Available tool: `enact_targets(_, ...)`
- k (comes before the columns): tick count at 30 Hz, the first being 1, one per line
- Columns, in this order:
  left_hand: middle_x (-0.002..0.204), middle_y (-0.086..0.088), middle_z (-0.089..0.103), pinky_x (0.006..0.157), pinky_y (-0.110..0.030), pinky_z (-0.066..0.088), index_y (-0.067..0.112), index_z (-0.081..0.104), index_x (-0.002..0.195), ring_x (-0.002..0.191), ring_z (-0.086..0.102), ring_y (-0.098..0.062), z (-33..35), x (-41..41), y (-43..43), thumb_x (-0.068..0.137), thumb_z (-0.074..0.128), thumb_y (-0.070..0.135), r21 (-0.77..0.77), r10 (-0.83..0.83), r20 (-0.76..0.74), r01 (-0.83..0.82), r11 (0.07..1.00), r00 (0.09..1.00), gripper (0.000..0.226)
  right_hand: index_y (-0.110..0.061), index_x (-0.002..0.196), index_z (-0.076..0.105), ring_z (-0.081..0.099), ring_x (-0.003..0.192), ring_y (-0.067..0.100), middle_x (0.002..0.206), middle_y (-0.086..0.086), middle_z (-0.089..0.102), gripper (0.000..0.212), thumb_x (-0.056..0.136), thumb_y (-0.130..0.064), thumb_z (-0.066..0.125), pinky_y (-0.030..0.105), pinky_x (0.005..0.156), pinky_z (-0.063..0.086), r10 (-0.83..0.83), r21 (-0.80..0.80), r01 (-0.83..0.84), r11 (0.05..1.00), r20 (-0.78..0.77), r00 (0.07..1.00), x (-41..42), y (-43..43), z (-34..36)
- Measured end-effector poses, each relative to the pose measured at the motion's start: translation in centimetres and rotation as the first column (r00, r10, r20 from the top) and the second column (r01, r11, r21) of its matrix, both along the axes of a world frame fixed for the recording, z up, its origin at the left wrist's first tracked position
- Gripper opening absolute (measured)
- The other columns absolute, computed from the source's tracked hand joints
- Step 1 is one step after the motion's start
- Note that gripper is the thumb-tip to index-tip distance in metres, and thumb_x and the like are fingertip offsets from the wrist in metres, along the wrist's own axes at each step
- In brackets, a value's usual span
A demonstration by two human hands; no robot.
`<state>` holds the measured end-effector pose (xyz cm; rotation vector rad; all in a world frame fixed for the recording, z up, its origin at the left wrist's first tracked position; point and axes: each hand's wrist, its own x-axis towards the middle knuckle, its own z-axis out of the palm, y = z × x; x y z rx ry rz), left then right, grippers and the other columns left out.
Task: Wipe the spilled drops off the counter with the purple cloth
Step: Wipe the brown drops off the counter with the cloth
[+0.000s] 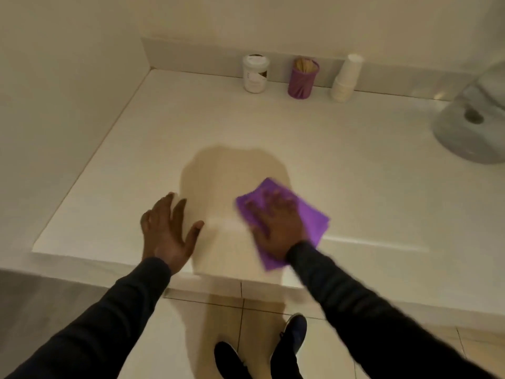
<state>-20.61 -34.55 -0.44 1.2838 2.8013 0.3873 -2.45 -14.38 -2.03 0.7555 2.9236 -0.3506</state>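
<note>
The purple cloth (pixel 311 214) lies flat on the white counter (pixel 355 170) close to its front edge. My right hand (pixel 276 225) presses down on the cloth with fingers spread; both are motion-blurred. My left hand (pixel 169 228) rests flat on the counter to the left of the cloth, fingers apart, holding nothing. A dark patch on the counter between and beyond the hands is my own shadow. No drops can be made out on the surface.
Against the back ledge stand a white jar (pixel 255 73), a purple cup of wooden sticks (pixel 302 79) and a stack of white cups (pixel 346 77). A grey appliance (pixel 475 119) sits at the right. A wall bounds the counter's left side. My shoes (pixel 292 340) are on the tiled floor.
</note>
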Motion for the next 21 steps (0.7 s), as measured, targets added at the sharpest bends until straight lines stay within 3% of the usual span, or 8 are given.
enact_targets(3,0.155,-0.018,0.034,0.112,-0.052,0.023,0.011,0.043,0.144,0.140,0.033,-0.037,-0.6,2.5,1.5,0.094,0.016,0.067,-0.095,-0.101,-0.008,0.100,0.990,0.995,0.080,-0.031,0.157,0.016,0.020,0.145,0.048,0.161,0.023,0.018,0.084,0.081,-0.064,0.001,0.059,0.116,0.016,-0.362,0.068,0.356,0.932,0.136,0.922,5.5,8.6,0.7)
enact_targets(6,0.157,-0.017,0.031,0.113,-0.051,0.020,0.011,0.040,0.146,0.142,0.031,-0.036,-1.4,3.1,1.7,0.093,0.014,0.068,-0.104,-0.140,-0.013,0.138,0.985,0.990,0.082,-0.034,0.157,0.009,0.016,0.147,0.046,0.162,0.021,0.016,0.082,0.083,-0.069,0.001,0.062,0.116,0.014,-0.612,0.136,0.596,0.791,0.145,0.778,13.3,12.9,0.6)
enact_targets(10,0.155,-0.018,0.033,0.111,-0.053,0.024,0.011,0.042,0.144,0.141,0.031,-0.037,-1.6,2.9,1.6,0.093,0.021,0.067,-0.052,-0.148,0.001,0.147,0.988,0.989,0.078,-0.032,0.157,0.005,0.011,0.147,0.048,0.162,0.023,0.013,0.080,0.089,-0.074,0.003,0.066,0.116,0.010,-0.800,0.173,0.781,0.600,0.102,0.592,20.6,10.6,0.2)
enact_targets(14,0.155,-0.018,0.034,0.112,-0.055,0.025,0.010,0.042,0.144,0.141,0.032,-0.037,-1.7,3.0,1.6,0.094,0.026,0.064,-0.014,-0.170,0.008,0.170,0.985,0.985,0.075,-0.029,0.157,0.002,0.008,0.144,0.056,0.162,0.027,0.005,0.087,0.085,-0.078,0.002,0.071,0.113,0.008,-0.876,0.168,0.860,0.482,0.107,0.471,18.8,5.0,-0.2)
enact_targets(17,0.154,-0.019,0.036,0.112,-0.055,0.025,0.009,0.043,0.143,0.140,0.033,-0.038,-1.8,3.0,1.5,0.094,0.027,0.063,0.014,-0.163,0.014,0.163,0.987,0.986,0.075,-0.027,0.157,0.006,0.005,0.142,0.060,0.161,0.030,0.003,0.086,0.087,-0.077,0.009,0.074,0.111,0.005,-0.867,0.135,0.857,0.497,0.087,0.490,13.4,0.8,-0.6)
enact_targets(21,0.154,-0.017,0.037,0.112,-0.053,0.025,0.010,0.043,0.143,0.140,0.034,-0.037,-1.8,2.9,1.5,0.094,0.027,0.063,0.037,-0.158,0.035,0.157,0.987,0.987,0.074,-0.028,0.157,-0.001,-0.006,0.141,0.061,0.160,0.033,-0.007,0.086,0.086,-0.075,0.014,0.075,0.109,-0.008,-0.736,0.061,0.734,0.677,0.051,0.675,4.2,-5.4,-0.5)
